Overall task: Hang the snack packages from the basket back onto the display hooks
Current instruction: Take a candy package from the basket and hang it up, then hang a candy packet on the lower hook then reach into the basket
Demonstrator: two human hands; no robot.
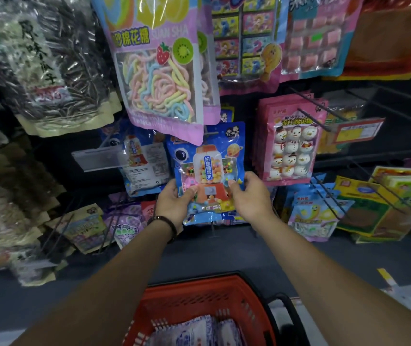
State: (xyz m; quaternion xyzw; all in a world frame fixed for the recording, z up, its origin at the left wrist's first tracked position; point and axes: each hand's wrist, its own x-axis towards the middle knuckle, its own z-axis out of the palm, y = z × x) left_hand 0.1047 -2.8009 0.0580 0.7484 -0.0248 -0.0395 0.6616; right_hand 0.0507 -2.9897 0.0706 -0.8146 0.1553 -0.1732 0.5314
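Left hand (174,203) and right hand (251,196), extended over the red basket (199,285) at 6 o'clock with white packages (199,330) inside, each pinch a lower side of the blue candy package (209,166), thumbs on its front. Step in hand: hanging this package. At 12 o'clock the pink marshmallow pack (159,78) hides its top edge, so hook engagement cannot be confirmed. Next move likely calls for seating the hang hole fully before release.
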